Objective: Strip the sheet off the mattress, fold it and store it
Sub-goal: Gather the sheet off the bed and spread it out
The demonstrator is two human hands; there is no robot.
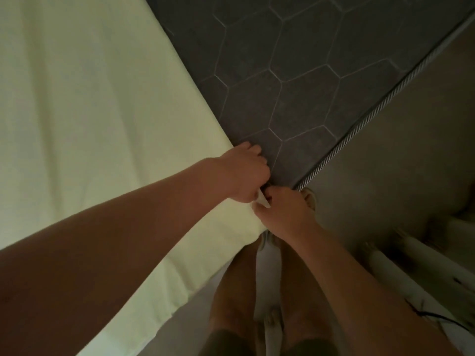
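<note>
No readable writing, brand or label showing anywhere.

Left hand (245, 172) curling fingers round edge of pale sheet (90, 111) at mattress (295, 73) corner. Right hand (285, 214) just beside it, pinching same sheet edge; small fold of cloth sticking out between both hands.

Sheet lying away from grip, covering part of mattress; dark hexagon-quilted mattress top showing bare beyond grip, corded piping (372, 111) running off from it.

Fingertips of both hands hidden. Frame dim, blurred. Legs below grip partly cut off.
</note>
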